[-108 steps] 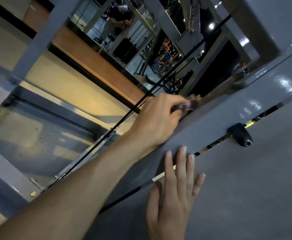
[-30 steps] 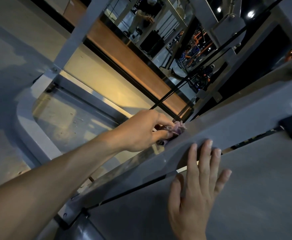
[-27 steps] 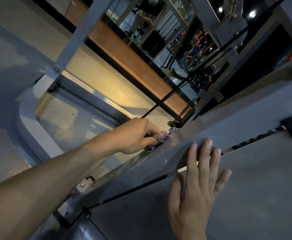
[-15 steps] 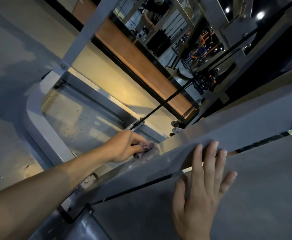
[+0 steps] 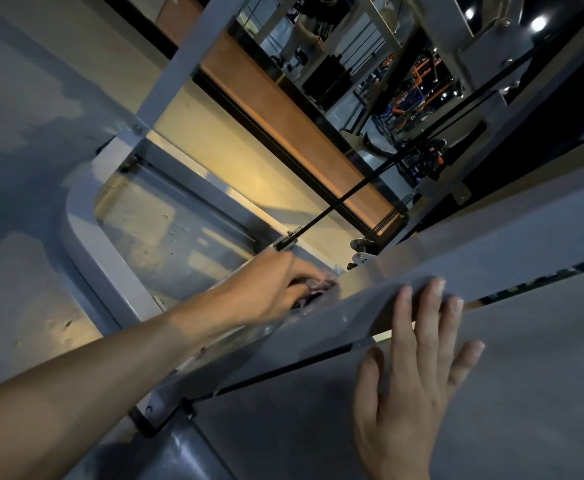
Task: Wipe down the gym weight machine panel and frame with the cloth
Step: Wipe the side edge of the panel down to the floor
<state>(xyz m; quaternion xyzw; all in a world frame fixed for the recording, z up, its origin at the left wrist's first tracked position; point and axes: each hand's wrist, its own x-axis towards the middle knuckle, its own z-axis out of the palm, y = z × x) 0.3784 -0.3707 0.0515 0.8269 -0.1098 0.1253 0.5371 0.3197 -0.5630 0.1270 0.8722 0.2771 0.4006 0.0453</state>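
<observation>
My left hand (image 5: 270, 289) grips a small crumpled pinkish cloth (image 5: 313, 291) and presses it against the far edge of the grey frame beam (image 5: 457, 258) of the weight machine. Most of the cloth is hidden under my fingers. My right hand (image 5: 412, 372) lies flat with straight fingers on the grey panel (image 5: 543, 358), fingertips reaching over the gap onto the beam.
A black cable (image 5: 339, 206) runs diagonally from beside my left hand up to the right. Below lies the curved grey base frame (image 5: 107, 271) on a worn floor. A mirror (image 5: 335, 53) at the top reflects a person and gym equipment.
My left hand has slid the cloth down and left along the beam's edge. My right hand has stayed flat on the panel.
</observation>
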